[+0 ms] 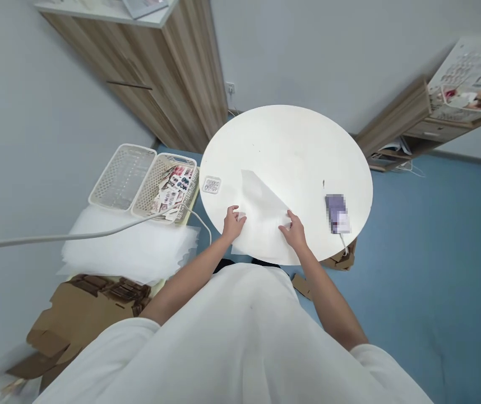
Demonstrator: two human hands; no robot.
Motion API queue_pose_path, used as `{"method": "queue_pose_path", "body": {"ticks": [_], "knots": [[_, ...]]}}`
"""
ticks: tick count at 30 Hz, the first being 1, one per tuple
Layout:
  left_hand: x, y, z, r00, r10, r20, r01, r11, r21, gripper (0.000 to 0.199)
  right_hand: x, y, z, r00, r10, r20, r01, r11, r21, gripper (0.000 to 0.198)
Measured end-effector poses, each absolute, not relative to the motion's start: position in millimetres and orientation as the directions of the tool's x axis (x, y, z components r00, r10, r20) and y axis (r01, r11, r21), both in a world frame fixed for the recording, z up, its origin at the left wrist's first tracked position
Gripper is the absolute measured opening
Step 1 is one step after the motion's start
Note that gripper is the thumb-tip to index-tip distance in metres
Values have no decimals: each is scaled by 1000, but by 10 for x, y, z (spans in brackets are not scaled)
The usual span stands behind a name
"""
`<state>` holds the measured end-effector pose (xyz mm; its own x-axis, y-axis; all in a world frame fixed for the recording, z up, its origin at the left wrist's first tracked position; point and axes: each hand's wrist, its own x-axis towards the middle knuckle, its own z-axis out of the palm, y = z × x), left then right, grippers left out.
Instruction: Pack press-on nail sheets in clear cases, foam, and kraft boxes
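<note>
A thin, translucent white sheet (pixel 261 205) lies partly folded at the near side of the round white table (pixel 282 129). My left hand (pixel 232 223) pinches its left side between thumb and fingers. At the right side, my right hand (pixel 294 231) has its thumb and fingertips closed on the sheet's edge. The near left corner of the sheet hangs past the table's rim. Close to my left hand, a small white tray (pixel 212 185) with small items in it sits near the table's left edge.
A blurred purple object (pixel 336 213) with a cable rests on the table's right. To the left stand a white basket (pixel 143 193) of printed cards, another basket (pixel 116 174), a stack of white sheets (pixel 126 244) and cardboard (pixel 76 314). A cable (pixel 110 231) crosses there.
</note>
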<state>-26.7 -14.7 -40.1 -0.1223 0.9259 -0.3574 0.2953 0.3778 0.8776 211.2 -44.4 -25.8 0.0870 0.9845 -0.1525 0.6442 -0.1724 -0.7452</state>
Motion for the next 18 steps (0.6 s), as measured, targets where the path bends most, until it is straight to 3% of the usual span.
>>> {"method": "queue_pose_path", "body": {"ticks": [8, 14, 18], "knots": [[59, -56, -465, -108, 938, -330, 528, 336, 780, 51, 2413, -472, -548, 83, 979, -184, 807, -174, -565, 57], [125, 29, -532, -26, 947, -322, 651, 260, 713, 54, 2430, -477, -585, 148, 978, -148, 838, -204, -507, 54], [106, -6, -502, 4, 979, -206, 737, 136, 662, 56, 2396, -526, -525, 210, 975, -71, 853, -219, -473, 52]]}}
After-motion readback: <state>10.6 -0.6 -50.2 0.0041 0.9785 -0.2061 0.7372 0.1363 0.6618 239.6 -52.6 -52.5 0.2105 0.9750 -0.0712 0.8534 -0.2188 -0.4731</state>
